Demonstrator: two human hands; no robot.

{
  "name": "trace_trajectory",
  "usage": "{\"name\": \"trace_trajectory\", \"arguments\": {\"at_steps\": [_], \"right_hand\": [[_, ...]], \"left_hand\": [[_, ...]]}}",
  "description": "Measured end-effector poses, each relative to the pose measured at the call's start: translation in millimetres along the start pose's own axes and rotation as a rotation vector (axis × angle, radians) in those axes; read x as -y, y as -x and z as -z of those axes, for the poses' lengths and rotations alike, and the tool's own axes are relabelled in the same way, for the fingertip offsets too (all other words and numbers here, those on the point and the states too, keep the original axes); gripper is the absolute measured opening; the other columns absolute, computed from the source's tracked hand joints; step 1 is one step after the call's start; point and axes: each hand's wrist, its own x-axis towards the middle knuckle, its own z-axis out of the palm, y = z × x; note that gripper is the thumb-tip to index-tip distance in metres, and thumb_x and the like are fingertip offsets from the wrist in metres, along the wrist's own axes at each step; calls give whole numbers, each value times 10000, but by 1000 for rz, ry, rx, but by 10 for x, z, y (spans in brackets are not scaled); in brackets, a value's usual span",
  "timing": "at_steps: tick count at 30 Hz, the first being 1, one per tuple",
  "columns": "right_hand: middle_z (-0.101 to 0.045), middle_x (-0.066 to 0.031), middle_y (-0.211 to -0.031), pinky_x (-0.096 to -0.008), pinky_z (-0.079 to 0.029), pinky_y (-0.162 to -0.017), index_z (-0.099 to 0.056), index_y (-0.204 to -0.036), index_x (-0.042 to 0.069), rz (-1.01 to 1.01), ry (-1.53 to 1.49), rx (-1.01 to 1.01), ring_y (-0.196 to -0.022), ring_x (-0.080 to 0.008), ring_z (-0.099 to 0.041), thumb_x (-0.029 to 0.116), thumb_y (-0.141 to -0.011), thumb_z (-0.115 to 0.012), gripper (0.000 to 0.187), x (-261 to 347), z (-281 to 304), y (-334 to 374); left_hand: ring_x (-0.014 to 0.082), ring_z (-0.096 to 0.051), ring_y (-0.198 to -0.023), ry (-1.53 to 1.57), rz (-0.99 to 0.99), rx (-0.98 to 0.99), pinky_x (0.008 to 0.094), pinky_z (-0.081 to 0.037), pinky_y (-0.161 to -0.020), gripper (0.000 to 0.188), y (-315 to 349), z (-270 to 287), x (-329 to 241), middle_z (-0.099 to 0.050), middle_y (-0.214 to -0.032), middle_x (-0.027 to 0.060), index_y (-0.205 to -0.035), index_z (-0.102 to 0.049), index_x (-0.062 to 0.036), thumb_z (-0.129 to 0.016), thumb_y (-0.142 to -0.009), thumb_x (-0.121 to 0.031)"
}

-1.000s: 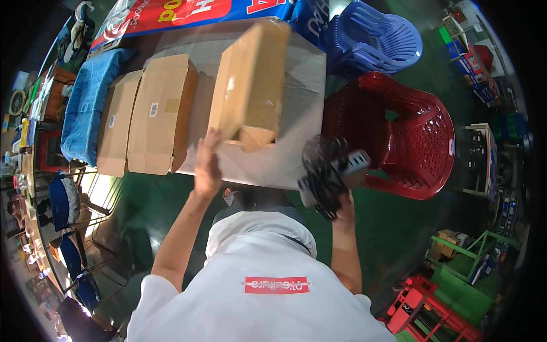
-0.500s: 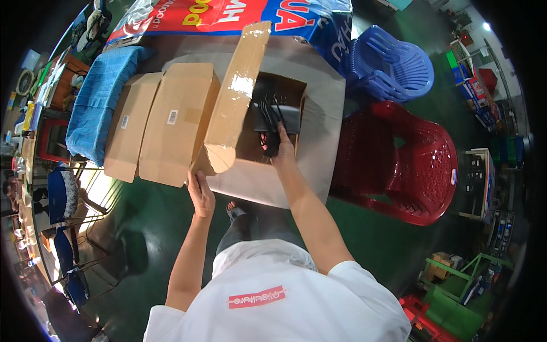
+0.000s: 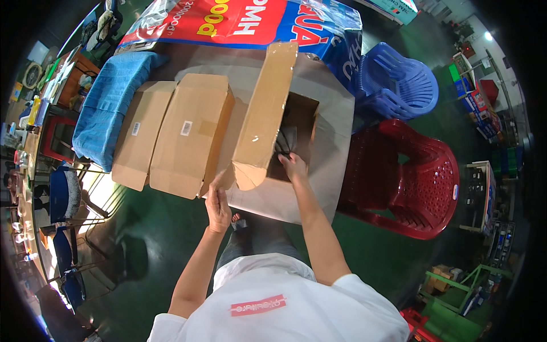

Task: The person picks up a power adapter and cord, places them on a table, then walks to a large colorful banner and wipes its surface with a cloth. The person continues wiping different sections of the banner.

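An open cardboard box (image 3: 313, 117) stands on the table, its tall lid (image 3: 263, 114) raised and leaning left over part of the opening. My left hand (image 3: 218, 208) is closed on the near lower corner of that lid, with fingers up along the cardboard. Over the box's near wall reaches my right hand (image 3: 294, 166), its fingers closed round thin black cable (image 3: 283, 141) inside. A greyish piece lies beside the cable, too unclear to name. The lid hides the left part of the box's inside.
A closed cardboard box (image 3: 191, 137) lies left of the open one, beside a blue cloth-covered block (image 3: 108, 114). A printed banner (image 3: 228, 20) covers the table's far side. Red (image 3: 410, 176) and blue plastic chairs (image 3: 399, 80) stand close on the right.
The bundle of black cables in my right hand has gone lower into the box and shows less. The lid still stands raised in my left hand. The whole view has shifted slightly.
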Motion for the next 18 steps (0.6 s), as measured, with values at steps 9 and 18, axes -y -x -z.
{"name": "trace_trajectory", "arguments": {"at_steps": [9,18], "right_hand": [[-563,-213,-1313,-455,-489,-897,-334,-1465,129,485,287,-184,-1085,-404,-605,30,-757,-566,752,-594,302,243],[-552,-228,-1306,-394,-476,-942,-321,-1478,118,646,311,-20,-1136,-395,-568,11,-671,-502,834,-484,-406,434]], "left_hand": [[291,-486,-1307,118,-24,32,330,-335,-1083,557,105,26,-175,-523,-1382,183,-1348,-465,-1,-287,-857,194],[332,-527,-1263,-77,-143,-14,365,-428,-1030,411,224,509,-66,-558,-1341,177,-1347,-493,-25,-376,-958,42]]}}
